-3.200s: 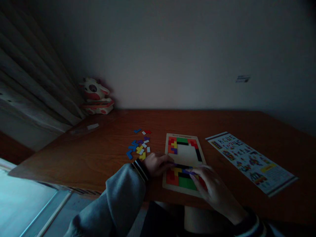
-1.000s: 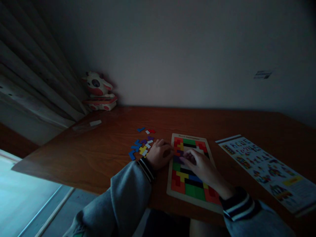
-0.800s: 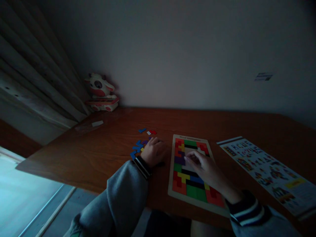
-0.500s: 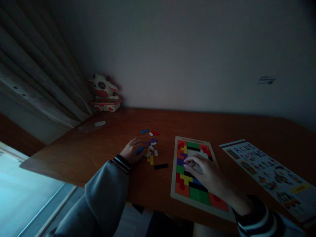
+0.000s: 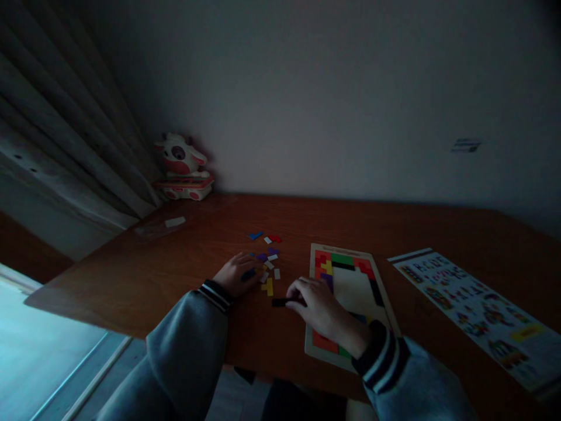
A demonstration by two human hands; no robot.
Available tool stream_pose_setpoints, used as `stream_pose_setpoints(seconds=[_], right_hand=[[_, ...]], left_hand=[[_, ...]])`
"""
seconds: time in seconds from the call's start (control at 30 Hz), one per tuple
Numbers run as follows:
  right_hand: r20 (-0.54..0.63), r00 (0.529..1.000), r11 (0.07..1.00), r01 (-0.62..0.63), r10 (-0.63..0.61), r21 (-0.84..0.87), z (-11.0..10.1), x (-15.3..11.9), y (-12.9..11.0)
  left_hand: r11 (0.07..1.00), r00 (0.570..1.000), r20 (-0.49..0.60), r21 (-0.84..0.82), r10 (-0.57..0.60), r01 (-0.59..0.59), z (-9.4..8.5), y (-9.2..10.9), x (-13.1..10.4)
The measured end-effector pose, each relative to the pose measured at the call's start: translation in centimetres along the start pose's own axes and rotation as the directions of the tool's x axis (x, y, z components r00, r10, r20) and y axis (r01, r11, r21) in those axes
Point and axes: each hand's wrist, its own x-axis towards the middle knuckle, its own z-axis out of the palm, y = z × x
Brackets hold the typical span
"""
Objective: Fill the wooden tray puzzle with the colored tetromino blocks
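Note:
My right hand [image 5: 313, 301] pinches a black straight puzzle piece [image 5: 279, 302] near its right end, just left of the wooden puzzle board [image 5: 308, 345]. The board holds coloured block pieces around a bare pale area, and my right hand and forearm cover its lower left part. On the table to the left, my left hand [image 5: 236, 275] rests with a dark blue puzzle piece [image 5: 248, 274] between its thumb and fingers. Close beside it lie a yellow piece [image 5: 268, 287], purple pieces [image 5: 262, 257] and several small white pieces [image 5: 277, 273].
Farther back lie a blue piece [image 5: 255, 236] and a red piece [image 5: 275, 238]. A printed pattern sheet [image 5: 473, 310] lies right of the board. At the back left corner stands a cow-shaped toy [image 5: 182, 169], with a white slip [image 5: 175, 221] in front of it.
My right hand has moved left from over the board to the black piece and taken hold of it. My left hand has stayed nearly in place, its blue piece shifting slightly.

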Motion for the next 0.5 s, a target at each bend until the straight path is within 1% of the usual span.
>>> stream_pose_setpoints(seconds=[0.07, 0.1, 0.17, 0.2, 0.23, 0.27, 0.3, 0.33, 0.37, 0.4, 0.43, 0.5], right_hand=[[0.016, 1.000, 0.998, 0.018, -0.019, 0.057, -0.6, -0.1, -0.1], [0.015, 0.999, 0.996, 0.029, -0.030, 0.089, -1.2, -0.2, 0.0], [-0.030, 0.999, 0.985, 0.042, -0.038, 0.168, -3.4, -0.7, 0.9], [-0.092, 0.996, 0.979, 0.035, -0.017, 0.199, -4.7, -1.1, 1.8], [-0.191, 0.981, 0.977, 0.014, 0.027, 0.213, -6.1, -1.6, 2.8], [-0.254, 0.964, 0.981, -0.025, 0.074, 0.193, -7.5, -2.3, 4.0], [-0.279, 0.954, 0.986, -0.067, 0.109, 0.154, -8.6, -3.0, 5.2], [-0.279, 0.951, 0.988, -0.106, 0.135, 0.115, -9.4, -3.8, 6.4], [-0.255, 0.955, 0.987, -0.133, 0.151, 0.086, -10.0, -4.6, 7.5], [-0.216, 0.965, 0.988, -0.135, 0.149, 0.081, -10.2, -5.3, 8.3], [-0.181, 0.972, 0.986, -0.137, 0.152, 0.093, -10.1, -5.9, 8.8], [-0.127, 0.980, 0.983, -0.135, 0.151, 0.125, -9.2, -6.7, 9.1]], left_hand=[[1.000, 1.000, 0.006, -0.012, 0.004, -0.004, 0.1, 0.0, 0.0], [1.000, 1.000, 0.008, -0.015, 0.002, -0.002, 0.1, 0.0, 0.0], [1.000, 1.000, 0.005, -0.019, -0.001, 0.001, 0.1, 0.1, 0.0], [1.000, 1.000, 0.005, -0.019, 0.000, 0.000, 0.1, 0.2, 0.1], [1.000, 1.000, 0.007, -0.018, 0.001, -0.001, 0.0, 0.4, 0.1], [1.000, 1.000, 0.010, -0.018, 0.003, -0.003, 0.0, 0.5, 0.1], [1.000, 1.000, 0.015, -0.020, 0.005, -0.005, 0.0, 0.6, 0.2], [1.000, 1.000, 0.021, -0.022, 0.007, -0.007, 0.0, 0.8, 0.3], [1.000, 1.000, 0.026, -0.024, 0.009, -0.009, 0.0, 0.9, 0.3], [1.000, 0.999, 0.030, -0.027, 0.014, -0.013, 0.0, 1.0, 0.4], [0.999, 0.999, 0.032, -0.029, 0.020, -0.019, 0.1, 1.1, 0.5], [0.999, 0.999, 0.030, -0.027, 0.030, -0.029, 0.2, 1.1, 0.6]])
